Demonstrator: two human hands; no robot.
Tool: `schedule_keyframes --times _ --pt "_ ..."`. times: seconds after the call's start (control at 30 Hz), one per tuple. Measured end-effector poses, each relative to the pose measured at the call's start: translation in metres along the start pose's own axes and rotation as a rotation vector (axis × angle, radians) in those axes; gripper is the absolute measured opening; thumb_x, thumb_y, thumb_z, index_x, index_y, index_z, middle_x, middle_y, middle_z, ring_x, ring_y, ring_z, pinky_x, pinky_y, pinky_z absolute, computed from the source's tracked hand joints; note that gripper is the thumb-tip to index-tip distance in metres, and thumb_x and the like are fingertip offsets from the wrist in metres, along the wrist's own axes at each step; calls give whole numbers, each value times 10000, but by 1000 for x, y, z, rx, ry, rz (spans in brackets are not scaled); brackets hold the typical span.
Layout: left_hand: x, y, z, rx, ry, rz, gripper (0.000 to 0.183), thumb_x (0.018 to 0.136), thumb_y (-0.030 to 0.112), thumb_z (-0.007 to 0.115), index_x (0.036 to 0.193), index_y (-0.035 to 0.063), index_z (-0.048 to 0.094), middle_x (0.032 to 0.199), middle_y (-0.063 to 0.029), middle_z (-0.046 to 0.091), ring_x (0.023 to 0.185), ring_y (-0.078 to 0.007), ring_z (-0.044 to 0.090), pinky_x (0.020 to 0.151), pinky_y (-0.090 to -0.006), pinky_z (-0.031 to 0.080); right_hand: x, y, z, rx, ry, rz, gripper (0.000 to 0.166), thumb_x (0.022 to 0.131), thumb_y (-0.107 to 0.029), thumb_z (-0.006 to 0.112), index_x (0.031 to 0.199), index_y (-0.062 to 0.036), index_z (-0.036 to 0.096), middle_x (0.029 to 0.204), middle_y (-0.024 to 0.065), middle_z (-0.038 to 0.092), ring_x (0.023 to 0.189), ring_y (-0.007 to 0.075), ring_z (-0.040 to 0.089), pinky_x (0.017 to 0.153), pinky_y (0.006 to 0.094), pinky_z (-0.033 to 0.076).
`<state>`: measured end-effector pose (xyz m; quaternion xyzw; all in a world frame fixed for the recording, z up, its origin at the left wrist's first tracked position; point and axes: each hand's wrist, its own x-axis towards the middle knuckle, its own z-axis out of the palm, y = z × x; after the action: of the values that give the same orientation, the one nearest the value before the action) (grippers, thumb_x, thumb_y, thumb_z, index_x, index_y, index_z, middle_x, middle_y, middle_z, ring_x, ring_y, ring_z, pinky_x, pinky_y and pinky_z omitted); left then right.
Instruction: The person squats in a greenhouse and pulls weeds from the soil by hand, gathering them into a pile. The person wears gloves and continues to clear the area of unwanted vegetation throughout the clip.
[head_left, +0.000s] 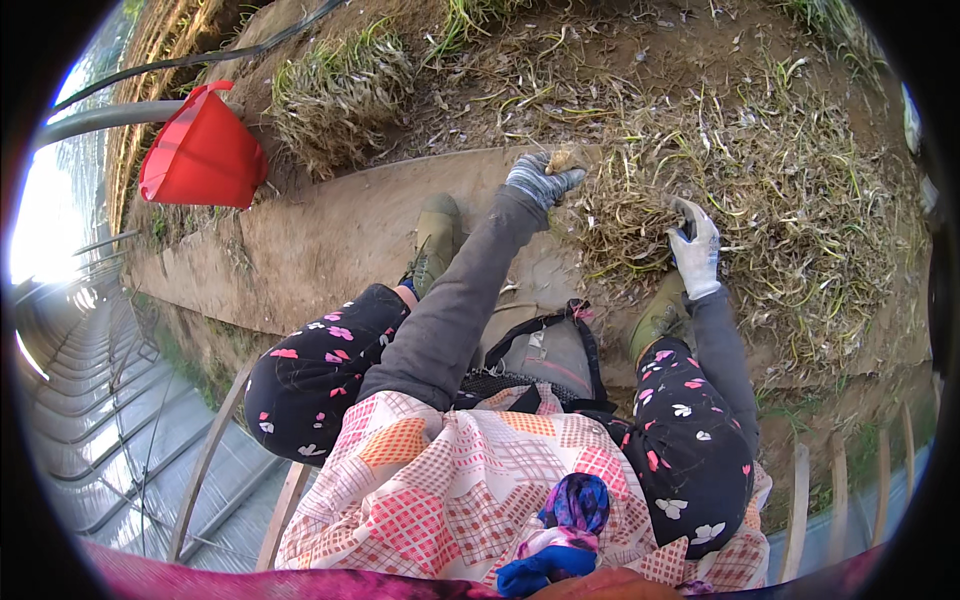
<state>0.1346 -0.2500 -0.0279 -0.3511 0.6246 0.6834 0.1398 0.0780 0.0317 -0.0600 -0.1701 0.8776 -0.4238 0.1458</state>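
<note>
My left hand (541, 181), in a grey striped knit glove, is closed around a small tuft of tan, dry roots (562, 160) above the edge of a board. Whether a stem hangs below the tuft is hidden by the fingers. My right hand (696, 246) wears a pale glove with blue on it. Its thumb and fingers are curved and apart at the near edge of a wide heap of uprooted, yellowing green plants (780, 202). Nothing shows clearly between them, though the palm side is partly hidden.
A red plastic bucket (202, 154) lies tipped at a grey metal pipe (112, 121) on the left. An upright clump of bundled plants (341, 101) stands beyond the long board (300, 225). Between my boots lies a grey bag (551, 349) with black straps.
</note>
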Motion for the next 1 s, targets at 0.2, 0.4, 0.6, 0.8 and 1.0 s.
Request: schedule_keyframes --times 0.2,0.4,0.6,0.8,1.0 --pt "9 -16 13 -197 -8 -35 174 872 161 660 1006 50 645 866 -47 675 660 -149 629 582 -301 544 -5 53 -20 620 21 149 234 865 -60 515 1080 -2 586 1064 93 610 948 209 597 853 307 471" --pt "10 -19 14 -308 3 -78 168 859 136 670 995 41 647 832 -44 668 623 -126 601 538 -265 510 14 68 -63 826 147 297 376 909 -146 539 1261 -20 502 1245 111 559 1123 209 540 966 335 438" --pt "15 -32 25 -44 41 -102 208 804 102 720 984 26 649 736 -6 638 505 -99 525 420 -247 410 44 -6 -34 -486 206 -167 509 740 -265 739 1215 -193 572 1268 94 541 1226 249 460 1058 455 321" --pt "14 -37 33 -59 25 -62 189 804 127 729 947 25 661 756 -6 648 551 -89 518 484 -254 429 32 -40 49 -639 -379 -137 475 769 -382 671 1189 -176 585 1270 111 524 1266 292 394 1072 512 192" --pt "9 -30 40 -388 58 -82 158 815 111 712 947 41 661 783 -22 665 580 -102 558 510 -248 434 13 -49 35 -373 -205 -430 560 759 -272 652 1271 -96 508 1295 114 496 1256 275 412 1077 482 244"
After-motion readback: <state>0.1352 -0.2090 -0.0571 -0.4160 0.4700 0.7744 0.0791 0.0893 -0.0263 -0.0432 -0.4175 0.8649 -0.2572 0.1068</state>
